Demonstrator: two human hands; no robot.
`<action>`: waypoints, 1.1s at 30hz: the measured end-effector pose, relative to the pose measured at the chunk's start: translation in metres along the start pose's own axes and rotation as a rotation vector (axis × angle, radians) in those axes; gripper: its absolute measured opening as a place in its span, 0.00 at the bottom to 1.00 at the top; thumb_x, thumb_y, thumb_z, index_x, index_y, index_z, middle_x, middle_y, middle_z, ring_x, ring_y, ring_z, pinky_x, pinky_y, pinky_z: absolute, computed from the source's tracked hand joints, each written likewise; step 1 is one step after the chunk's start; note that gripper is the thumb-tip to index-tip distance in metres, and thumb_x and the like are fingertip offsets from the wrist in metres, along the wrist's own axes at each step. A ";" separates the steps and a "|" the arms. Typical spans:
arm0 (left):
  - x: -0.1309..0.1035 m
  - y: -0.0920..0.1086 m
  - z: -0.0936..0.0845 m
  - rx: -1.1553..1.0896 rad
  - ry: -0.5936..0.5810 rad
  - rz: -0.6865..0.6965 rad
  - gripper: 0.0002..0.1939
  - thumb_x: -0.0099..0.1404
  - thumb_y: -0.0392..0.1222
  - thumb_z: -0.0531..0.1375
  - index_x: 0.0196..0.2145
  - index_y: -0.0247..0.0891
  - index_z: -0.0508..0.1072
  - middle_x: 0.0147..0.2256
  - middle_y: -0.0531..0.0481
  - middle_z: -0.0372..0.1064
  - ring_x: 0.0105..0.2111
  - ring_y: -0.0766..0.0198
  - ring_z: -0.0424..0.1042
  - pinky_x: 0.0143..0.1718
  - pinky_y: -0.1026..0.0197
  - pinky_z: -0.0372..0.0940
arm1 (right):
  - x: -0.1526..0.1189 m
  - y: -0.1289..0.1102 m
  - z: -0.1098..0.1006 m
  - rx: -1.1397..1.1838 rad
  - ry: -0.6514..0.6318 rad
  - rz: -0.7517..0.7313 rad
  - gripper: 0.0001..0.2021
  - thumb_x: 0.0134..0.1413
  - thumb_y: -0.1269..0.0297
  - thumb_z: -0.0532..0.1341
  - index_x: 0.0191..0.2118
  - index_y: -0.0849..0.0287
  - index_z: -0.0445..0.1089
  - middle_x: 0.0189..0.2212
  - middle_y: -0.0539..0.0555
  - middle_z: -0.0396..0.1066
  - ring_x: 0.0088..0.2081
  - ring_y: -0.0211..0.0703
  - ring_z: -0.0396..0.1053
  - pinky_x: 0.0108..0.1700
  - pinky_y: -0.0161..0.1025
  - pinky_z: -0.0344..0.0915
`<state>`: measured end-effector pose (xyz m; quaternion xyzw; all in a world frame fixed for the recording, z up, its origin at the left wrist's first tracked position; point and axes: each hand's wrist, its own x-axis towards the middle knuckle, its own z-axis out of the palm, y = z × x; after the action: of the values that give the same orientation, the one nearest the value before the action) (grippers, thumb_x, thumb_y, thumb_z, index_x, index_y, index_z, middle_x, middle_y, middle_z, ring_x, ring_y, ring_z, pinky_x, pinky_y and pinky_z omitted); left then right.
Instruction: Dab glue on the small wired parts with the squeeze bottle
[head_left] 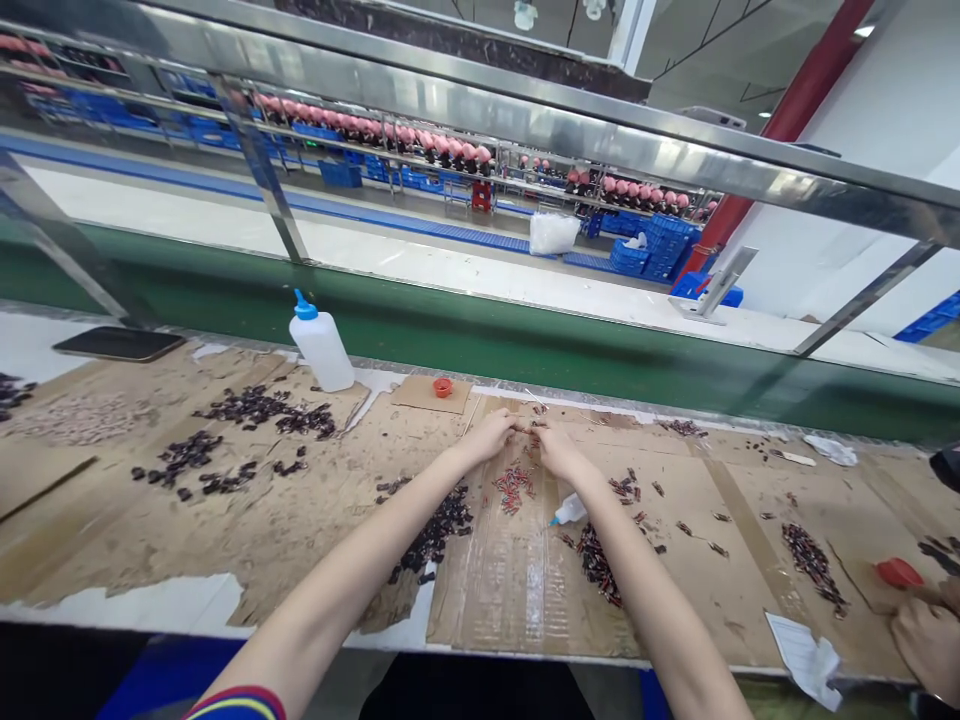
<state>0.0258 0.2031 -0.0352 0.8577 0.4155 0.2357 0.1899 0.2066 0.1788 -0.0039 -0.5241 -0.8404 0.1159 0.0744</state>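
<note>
Both arms reach forward over a cardboard-covered table [502, 590]. My left hand [493, 434] and my right hand [556, 448] nearly meet near the table's far edge, fingers drawn together in a pinch. Whatever lies between the fingertips is too small to make out. Just below the hands is a pile of small red parts [514, 487]. Dark parts [442, 530] are heaped beside my left forearm, and another dark and red heap [598, 565] lies by my right forearm. A small bottle with a blue tip [568, 510] rests between the forearms.
A white squeeze bottle [324, 350] stands at the back left, near a red cup [442, 387]. Farther left lies a dark flat tray [120, 343]. At the right edge are another person's hand [926, 645] and a second red cup [898, 573]. A metal rail [480, 95] crosses above.
</note>
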 end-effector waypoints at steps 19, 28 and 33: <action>-0.060 0.019 -0.002 0.050 -0.258 0.193 0.27 0.73 0.51 0.43 0.65 0.38 0.53 0.67 0.40 0.45 0.67 0.55 0.45 0.66 0.47 0.46 | -0.092 0.009 -0.048 0.088 -0.097 0.045 0.17 0.57 0.72 0.56 0.51 0.61 0.72 0.47 0.62 0.74 0.50 0.50 0.69 0.54 0.45 0.63; -0.042 0.023 -0.020 0.161 -0.247 0.071 0.30 0.73 0.53 0.40 0.66 0.35 0.50 0.68 0.38 0.41 0.68 0.54 0.39 0.66 0.47 0.40 | -0.106 0.013 -0.047 0.134 -0.200 0.039 0.24 0.38 0.74 0.70 0.46 0.54 0.76 0.44 0.57 0.74 0.51 0.53 0.66 0.54 0.47 0.61; -0.042 0.034 -0.004 0.231 -0.243 0.066 0.34 0.72 0.56 0.42 0.68 0.33 0.44 0.68 0.37 0.39 0.69 0.52 0.37 0.66 0.46 0.41 | -0.103 0.014 -0.046 0.140 -0.140 0.039 0.16 0.45 0.75 0.66 0.42 0.56 0.74 0.42 0.58 0.73 0.48 0.52 0.67 0.52 0.46 0.62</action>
<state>0.0223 0.1497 -0.0249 0.9093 0.3852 0.0869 0.1310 0.2753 0.0972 0.0357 -0.5246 -0.8230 0.2120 0.0496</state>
